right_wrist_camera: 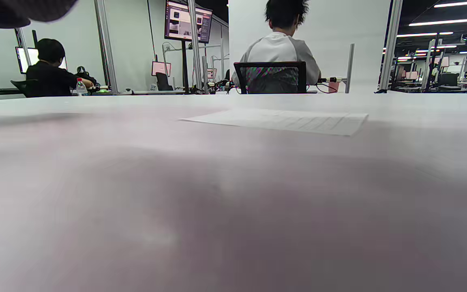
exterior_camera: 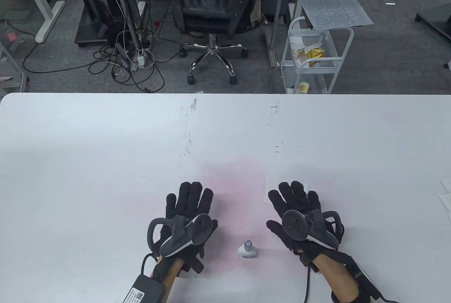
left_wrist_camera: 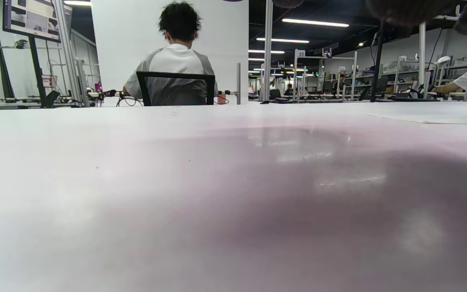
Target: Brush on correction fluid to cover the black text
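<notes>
A small white correction fluid bottle with a pale blue cap stands on the white table near the front edge, between my two hands. A small sheet of lined paper lies flat on the table, partly under my right hand's fingers; it also shows in the right wrist view. My left hand lies flat and open, palm down, left of the bottle. My right hand lies flat and open, palm down, right of the bottle. Neither hand holds anything.
More paper sheets lie at the table's right edge. Beyond the far edge stand an office chair and a white cart. The wrist views show the table surface and people seated far off.
</notes>
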Demonstrator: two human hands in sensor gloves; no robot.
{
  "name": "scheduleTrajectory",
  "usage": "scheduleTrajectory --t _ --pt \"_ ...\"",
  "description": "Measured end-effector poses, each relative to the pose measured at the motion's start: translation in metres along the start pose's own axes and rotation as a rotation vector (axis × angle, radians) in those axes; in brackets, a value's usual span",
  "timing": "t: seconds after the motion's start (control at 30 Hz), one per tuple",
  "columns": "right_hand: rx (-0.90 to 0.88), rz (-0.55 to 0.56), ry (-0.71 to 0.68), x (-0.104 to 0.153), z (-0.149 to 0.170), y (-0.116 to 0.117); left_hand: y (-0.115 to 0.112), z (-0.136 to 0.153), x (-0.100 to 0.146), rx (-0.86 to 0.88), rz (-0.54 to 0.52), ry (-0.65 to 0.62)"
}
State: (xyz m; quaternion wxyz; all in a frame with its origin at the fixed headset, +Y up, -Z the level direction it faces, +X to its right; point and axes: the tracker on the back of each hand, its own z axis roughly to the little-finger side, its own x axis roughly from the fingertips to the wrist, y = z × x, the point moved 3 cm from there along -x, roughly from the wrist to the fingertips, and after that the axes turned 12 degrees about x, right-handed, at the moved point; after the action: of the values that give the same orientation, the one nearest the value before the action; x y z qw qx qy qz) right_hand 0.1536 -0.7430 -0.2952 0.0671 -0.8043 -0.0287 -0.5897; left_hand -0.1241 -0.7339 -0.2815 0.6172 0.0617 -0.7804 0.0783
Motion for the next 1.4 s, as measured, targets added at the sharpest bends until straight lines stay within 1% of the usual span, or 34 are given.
scheduleTrajectory --t 1.4 --pt "-0.031 -0.001 0.034 -0.0003 0.0064 0.0 -0.0019 0.0037 -0.001 0.01 0.0 0.001"
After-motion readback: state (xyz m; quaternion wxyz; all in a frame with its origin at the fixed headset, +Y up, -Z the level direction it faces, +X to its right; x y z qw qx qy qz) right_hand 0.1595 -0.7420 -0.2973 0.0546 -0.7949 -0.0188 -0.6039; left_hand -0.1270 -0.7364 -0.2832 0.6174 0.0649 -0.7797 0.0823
